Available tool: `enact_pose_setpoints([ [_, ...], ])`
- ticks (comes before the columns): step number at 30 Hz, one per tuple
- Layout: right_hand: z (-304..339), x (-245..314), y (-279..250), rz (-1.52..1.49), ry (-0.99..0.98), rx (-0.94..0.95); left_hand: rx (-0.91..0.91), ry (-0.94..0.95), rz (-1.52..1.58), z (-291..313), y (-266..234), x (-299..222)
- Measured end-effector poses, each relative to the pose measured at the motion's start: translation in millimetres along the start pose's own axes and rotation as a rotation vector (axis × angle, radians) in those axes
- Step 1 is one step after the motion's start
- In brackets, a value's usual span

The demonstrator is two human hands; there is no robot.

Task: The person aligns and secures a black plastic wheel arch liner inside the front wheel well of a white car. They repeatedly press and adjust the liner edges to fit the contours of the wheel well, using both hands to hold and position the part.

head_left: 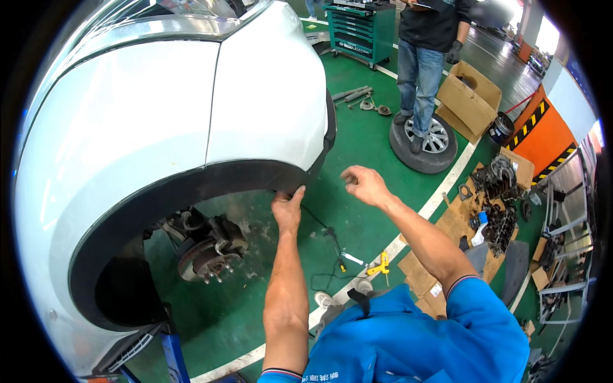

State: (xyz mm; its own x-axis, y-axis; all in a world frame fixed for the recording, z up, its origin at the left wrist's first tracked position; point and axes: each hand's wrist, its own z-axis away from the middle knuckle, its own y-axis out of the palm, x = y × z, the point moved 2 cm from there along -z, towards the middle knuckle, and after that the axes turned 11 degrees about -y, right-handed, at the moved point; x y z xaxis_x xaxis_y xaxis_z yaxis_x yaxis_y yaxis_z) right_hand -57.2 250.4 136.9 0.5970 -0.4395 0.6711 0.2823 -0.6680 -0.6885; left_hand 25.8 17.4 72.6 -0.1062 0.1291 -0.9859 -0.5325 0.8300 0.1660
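Black trim (249,177) lined the wheel opening of the white car (268,102). Its long axis was a curve, not a straight line: from near the centre of the frame it ran leftward, then bent down toward the lower left. The end near the centre met the car's dark lower corner.

Left hand (288,209) was the nearer one, and in contact. It sat at the lower edge of the trim, close to that central end, reaching up from below. Thumb lay against the edge; fingers curled in behind, tips hidden. Read as a pinch on the rim, though how firm could not be judged. From this grip most of the trim lay to the left, arching away; only a short stretch lay to the upper right.

Right hand (367,185) hung in the air right of centre, level with the left or slightly higher, apart from the trim, over the green floor (364,223). Fingers were half bent, pointing left toward the trim's end. Could not tell whether anything was between them.

Below and left of the left hand, inside the opening: brake disc (201,258), bare, its studs exposed. Lower centre, on the floor: a yellow tool (380,267), clear of both hands.
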Motion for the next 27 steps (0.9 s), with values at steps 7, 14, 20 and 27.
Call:
enact_pose_setpoints([
  [7,7,-6,-13,-0.013,-0.126,-0.060,-0.034,-0.003,0.045,4,5,-5],
  [14,-29,52,23,0.099,-0.434,-0.052,-0.032,-0.024,-0.009,2,0,-8],
  [20,-55,59,59,0.253,-0.575,-0.122,-0.122,-0.089,-0.230,2,-3,-11],
  [27,-65,64,64,0.372,-0.646,-0.136,-0.200,0.040,-0.297,-7,-11,14],
])
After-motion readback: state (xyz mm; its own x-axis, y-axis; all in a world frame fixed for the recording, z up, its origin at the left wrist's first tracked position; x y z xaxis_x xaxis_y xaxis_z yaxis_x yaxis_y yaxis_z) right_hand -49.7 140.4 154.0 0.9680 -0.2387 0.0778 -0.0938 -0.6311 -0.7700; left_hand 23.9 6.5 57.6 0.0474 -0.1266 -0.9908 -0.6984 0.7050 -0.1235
